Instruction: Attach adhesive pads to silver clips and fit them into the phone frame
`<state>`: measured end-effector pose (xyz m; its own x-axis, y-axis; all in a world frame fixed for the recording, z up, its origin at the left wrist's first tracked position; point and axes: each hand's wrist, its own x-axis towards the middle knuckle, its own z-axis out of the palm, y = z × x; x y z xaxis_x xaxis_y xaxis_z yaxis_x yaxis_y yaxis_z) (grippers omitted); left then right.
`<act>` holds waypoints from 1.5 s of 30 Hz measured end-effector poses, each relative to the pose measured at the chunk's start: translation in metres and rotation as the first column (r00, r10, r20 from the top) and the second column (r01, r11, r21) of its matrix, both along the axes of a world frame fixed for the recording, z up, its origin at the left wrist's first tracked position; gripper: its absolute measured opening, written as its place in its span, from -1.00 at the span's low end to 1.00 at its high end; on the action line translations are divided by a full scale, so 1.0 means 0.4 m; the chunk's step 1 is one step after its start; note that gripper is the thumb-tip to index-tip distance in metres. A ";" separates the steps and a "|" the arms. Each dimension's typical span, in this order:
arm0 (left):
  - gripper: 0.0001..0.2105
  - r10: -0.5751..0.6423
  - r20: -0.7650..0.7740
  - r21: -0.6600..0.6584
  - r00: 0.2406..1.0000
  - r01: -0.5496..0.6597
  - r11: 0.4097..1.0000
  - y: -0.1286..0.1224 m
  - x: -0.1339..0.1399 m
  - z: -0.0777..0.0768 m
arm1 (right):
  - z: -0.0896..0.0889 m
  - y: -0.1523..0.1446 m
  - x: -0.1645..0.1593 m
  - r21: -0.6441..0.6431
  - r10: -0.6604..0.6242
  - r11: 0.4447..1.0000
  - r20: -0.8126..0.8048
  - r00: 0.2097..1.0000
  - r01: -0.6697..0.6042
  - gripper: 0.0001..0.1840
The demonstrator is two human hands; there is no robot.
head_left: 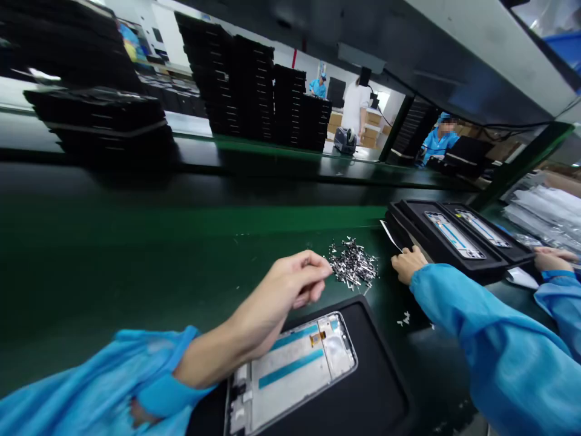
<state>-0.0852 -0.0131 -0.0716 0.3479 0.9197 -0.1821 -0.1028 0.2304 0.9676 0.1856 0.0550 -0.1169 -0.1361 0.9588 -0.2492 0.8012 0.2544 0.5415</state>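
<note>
My left hand [290, 284] reaches across the green belt with thumb and fingertips pinched together at the near edge of a pile of small silvery metal parts [354, 264]. Whether a part sits in the pinch is not visible. Under my left wrist lies a phone frame [295, 369] with blue strips, set in a black tray [372, 387]. My right hand [407, 264] rests knuckles-up with its fingers curled against the front left corner of a stack of black trays [408, 227]. That stack carries two more phone frames [454, 235].
Another person's hand [551, 259] in a blue sleeve rests at the stack's right side. Tall stacks of black trays [254, 85] stand along the far side of the belt [136, 254]. Clear plastic bags [544, 212] lie at the right. A few loose parts [403, 318] are scattered near my right sleeve.
</note>
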 end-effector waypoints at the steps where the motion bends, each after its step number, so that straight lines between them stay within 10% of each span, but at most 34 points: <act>1: -0.89 -0.011 0.000 0.000 1.000 0.011 1.000 0.012 0.007 -0.003 | -0.003 0.011 -0.004 -0.004 -0.048 0.999 -0.028 0.998 0.048 -0.68; 9: -0.81 -0.174 -0.109 0.044 0.979 0.180 0.983 0.055 0.064 -0.009 | 0.060 -0.001 -0.014 0.043 -0.188 0.969 -0.505 0.842 0.242 -0.72; 15: -0.82 -0.307 -0.355 0.201 0.883 0.393 0.897 0.091 0.193 -0.005 | 0.172 -0.165 0.023 0.243 0.082 0.893 -0.916 0.392 0.380 -0.67; 21: -0.84 -0.490 -0.565 0.195 0.664 0.684 0.703 0.083 0.342 -0.104 | 0.055 -0.343 0.124 0.141 0.098 0.884 -0.988 0.117 0.446 -0.79; 28: -0.58 -0.657 -0.563 0.076 0.502 0.822 0.564 0.085 0.342 -0.129 | -0.051 -0.436 0.143 0.160 0.088 0.864 -0.982 0.170 0.477 -0.87; 33: -0.71 -0.500 -0.656 0.174 0.566 0.757 0.630 0.094 0.293 -0.131 | -0.062 -0.442 0.175 0.180 0.065 0.911 -0.951 0.301 0.370 -0.88; 39: -0.92 -0.212 -0.874 0.337 0.437 0.861 0.381 0.074 0.270 -0.175 | -0.063 -0.418 0.123 0.275 0.207 0.953 -0.899 0.385 0.131 -0.70; 45: -0.78 -0.291 -0.873 0.283 0.391 0.893 0.351 0.061 0.271 -0.175 | -0.095 -0.343 0.042 0.279 0.246 0.960 -0.837 0.488 -0.006 -0.73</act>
<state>0.0232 0.0114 -0.1416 0.9163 0.3835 -0.1158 0.3822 -0.7503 0.5394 0.2024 -0.0822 -0.1549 -0.2895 0.9200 0.2641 0.8622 0.3705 -0.3453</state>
